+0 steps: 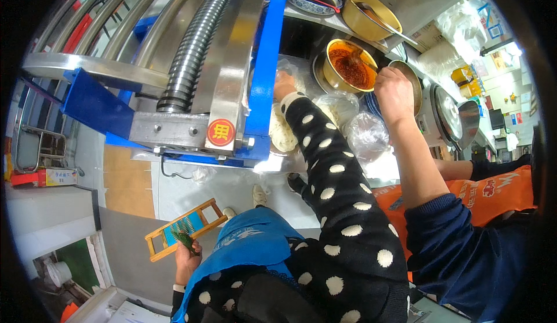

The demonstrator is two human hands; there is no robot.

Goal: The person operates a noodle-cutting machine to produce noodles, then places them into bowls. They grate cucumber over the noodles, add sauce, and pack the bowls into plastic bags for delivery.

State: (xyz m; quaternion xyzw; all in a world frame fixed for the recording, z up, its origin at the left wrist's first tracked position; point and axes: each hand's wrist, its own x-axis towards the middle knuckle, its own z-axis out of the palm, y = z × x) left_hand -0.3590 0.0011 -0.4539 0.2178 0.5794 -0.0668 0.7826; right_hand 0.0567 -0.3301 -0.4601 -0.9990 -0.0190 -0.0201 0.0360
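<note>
Low at my left side, my left hand (188,257) is closed around a dark green vegetable (184,239), which looks like a cucumber piece. It overlaps a wooden-framed grater (198,221) with a blue panel and metal teeth. Whether my fingers also grip the grater's frame I cannot tell. My right arm, in a dotted black sleeve, stretches forward over the counter. At its end my right hand (285,84) is at a clear plastic bag (288,67), its fingers partly hidden behind a blue machine frame (263,70). Pale noodles (282,132) lie just below that wrist.
A steel machine with a threaded shaft (196,49) stands at front left. On my right, a co-worker's hand (394,90) holds a utensil in a yellow bowl of red chili sauce (350,66). Bagged noodles (335,105), another yellow bowl (370,16) and a lidded cooker (446,110) stand nearby.
</note>
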